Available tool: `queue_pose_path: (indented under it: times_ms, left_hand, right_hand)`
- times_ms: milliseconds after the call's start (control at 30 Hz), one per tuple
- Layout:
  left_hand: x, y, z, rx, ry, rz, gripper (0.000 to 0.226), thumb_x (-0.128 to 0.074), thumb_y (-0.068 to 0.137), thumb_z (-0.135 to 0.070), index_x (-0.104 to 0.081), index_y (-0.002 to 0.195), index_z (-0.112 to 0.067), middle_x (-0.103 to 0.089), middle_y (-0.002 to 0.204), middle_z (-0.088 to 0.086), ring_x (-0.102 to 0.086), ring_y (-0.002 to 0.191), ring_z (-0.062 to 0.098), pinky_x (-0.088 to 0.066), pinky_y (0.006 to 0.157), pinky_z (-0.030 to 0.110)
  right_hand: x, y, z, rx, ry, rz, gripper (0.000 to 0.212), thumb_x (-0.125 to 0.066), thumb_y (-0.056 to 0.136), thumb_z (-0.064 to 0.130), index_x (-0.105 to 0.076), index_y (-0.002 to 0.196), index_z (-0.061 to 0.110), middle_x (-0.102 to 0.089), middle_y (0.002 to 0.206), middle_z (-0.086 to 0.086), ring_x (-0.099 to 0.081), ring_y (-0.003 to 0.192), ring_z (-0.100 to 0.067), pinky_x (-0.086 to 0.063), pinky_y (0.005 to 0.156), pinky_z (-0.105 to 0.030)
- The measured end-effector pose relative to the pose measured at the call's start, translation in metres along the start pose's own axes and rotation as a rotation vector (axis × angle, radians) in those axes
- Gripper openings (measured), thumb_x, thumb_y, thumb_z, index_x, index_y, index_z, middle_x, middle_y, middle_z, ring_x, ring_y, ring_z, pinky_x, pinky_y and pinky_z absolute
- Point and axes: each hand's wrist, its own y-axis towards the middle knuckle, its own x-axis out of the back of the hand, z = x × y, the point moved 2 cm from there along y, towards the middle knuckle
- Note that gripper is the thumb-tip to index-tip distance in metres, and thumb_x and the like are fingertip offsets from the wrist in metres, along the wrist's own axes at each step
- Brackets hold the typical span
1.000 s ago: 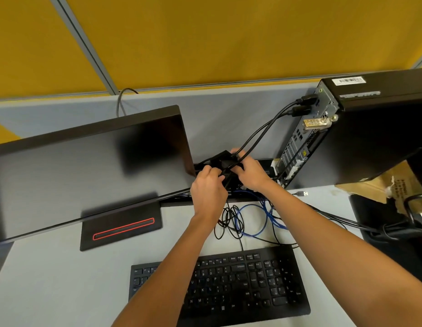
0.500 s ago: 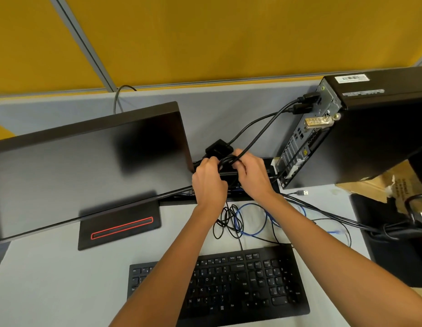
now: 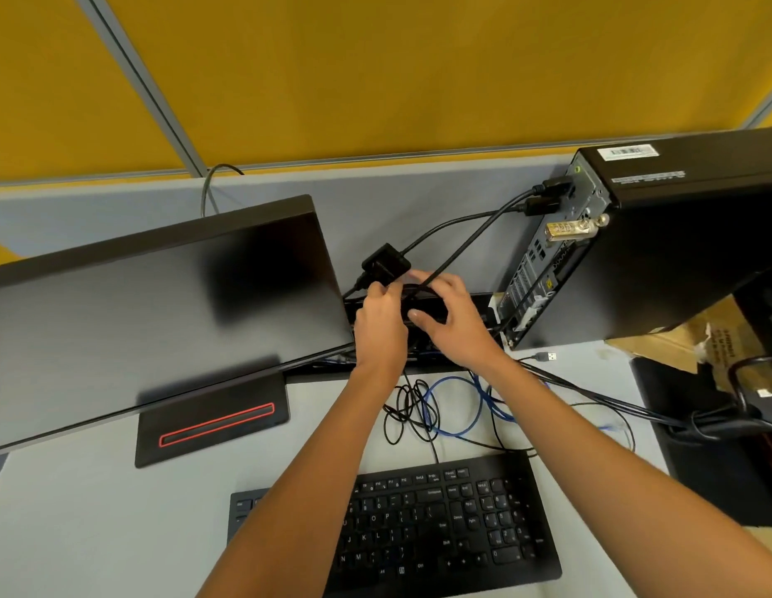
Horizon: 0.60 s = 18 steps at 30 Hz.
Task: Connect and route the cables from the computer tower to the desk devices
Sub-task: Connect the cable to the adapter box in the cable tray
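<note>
A black computer tower [image 3: 677,252] stands at the right with its rear ports facing left. Two black cables [image 3: 470,228] run from its top ports down to my hands. One ends in a small black adapter box [image 3: 384,261] just above my fingers. My left hand [image 3: 382,321] grips the black cables below the box. My right hand [image 3: 451,321] curls its fingers over the same cable bundle, beside the left. A black monitor [image 3: 160,304] tilts at the left. A black keyboard [image 3: 440,524] lies in front.
Loose black and blue cables [image 3: 444,407] coil on the grey desk between my forearms. A free USB plug [image 3: 548,356] lies by the tower's base. A black cable bundle [image 3: 699,420] runs off to the right, near a cardboard box [image 3: 712,338]. The monitor's base [image 3: 212,418] has a red stripe.
The adapter box has come free above my hands and stands higher. My right hand has shifted to the right and opened its fingers wider over the bundle.
</note>
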Motion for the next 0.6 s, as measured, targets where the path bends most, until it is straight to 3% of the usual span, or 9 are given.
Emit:
queue_pose_path:
  times_ms: [67, 133, 200, 300, 467, 600]
  left_hand:
    - [-0.009, -0.005, 0.008, -0.106, -0.067, -0.049, 0.056, -0.050, 0.084, 0.016, -0.054, 0.133, -0.011, -0.054, 0.114, 0.013, -0.061, 0.091, 0.027, -0.054, 0.078, 0.034]
    - [-0.019, -0.014, 0.014, -0.167, -0.141, -0.115, 0.052, -0.052, 0.083, 0.018, -0.060, 0.127, -0.009, -0.058, 0.109, 0.012, -0.062, 0.086, 0.023, -0.056, 0.076, 0.032]
    - [-0.023, -0.021, 0.018, -0.138, -0.190, -0.179, 0.050, -0.053, 0.082, 0.018, -0.063, 0.123, -0.008, -0.059, 0.104, 0.010, -0.060, 0.080, 0.020, -0.055, 0.071, 0.028]
    - [-0.020, -0.025, 0.024, -0.053, -0.216, -0.225, 0.048, -0.053, 0.081, 0.019, -0.061, 0.121, -0.005, -0.057, 0.106, 0.010, -0.059, 0.077, 0.020, -0.054, 0.065, 0.030]
    - [-0.026, -0.036, 0.038, 0.013, 0.082, -0.006, 0.070, -0.055, 0.078, 0.017, -0.039, 0.140, -0.012, -0.043, 0.118, 0.010, -0.050, 0.057, 0.021, -0.045, 0.051, 0.029]
    - [-0.037, -0.033, 0.056, -0.061, 0.232, 0.100, 0.083, -0.054, 0.081, 0.015, -0.021, 0.151, -0.017, -0.038, 0.123, 0.008, -0.049, 0.063, 0.017, -0.048, 0.056, 0.027]
  right_hand:
    - [-0.001, -0.007, 0.006, -0.056, 0.181, -0.070, 0.029, -0.061, 0.093, 0.016, -0.062, 0.118, 0.030, -0.053, 0.118, 0.011, -0.050, 0.116, 0.001, -0.040, 0.099, -0.014]
    - [0.001, -0.008, 0.009, -0.132, 0.314, -0.113, 0.014, -0.055, 0.096, 0.011, -0.068, 0.101, 0.014, -0.065, 0.103, 0.008, -0.059, 0.096, 0.007, -0.047, 0.088, -0.012]
    - [0.002, -0.003, 0.011, -0.155, 0.355, -0.154, 0.017, -0.053, 0.096, 0.007, -0.070, 0.093, 0.008, -0.069, 0.094, 0.003, -0.064, 0.092, -0.001, -0.051, 0.086, -0.018]
    - [-0.003, 0.004, 0.015, -0.200, 0.470, -0.219, 0.019, -0.053, 0.097, 0.007, -0.069, 0.089, 0.015, -0.070, 0.093, -0.005, -0.068, 0.092, -0.013, -0.056, 0.081, -0.022]
    - [-0.014, 0.008, 0.013, -0.298, 0.621, -0.316, 0.023, -0.051, 0.098, 0.006, -0.066, 0.087, 0.020, -0.069, 0.088, -0.006, -0.068, 0.086, -0.014, -0.057, 0.077, -0.023]
    - [-0.013, 0.004, 0.008, -0.292, 0.602, -0.317, 0.026, -0.049, 0.098, 0.005, -0.067, 0.085, 0.019, -0.070, 0.090, -0.007, -0.068, 0.090, -0.015, -0.057, 0.079, -0.024]
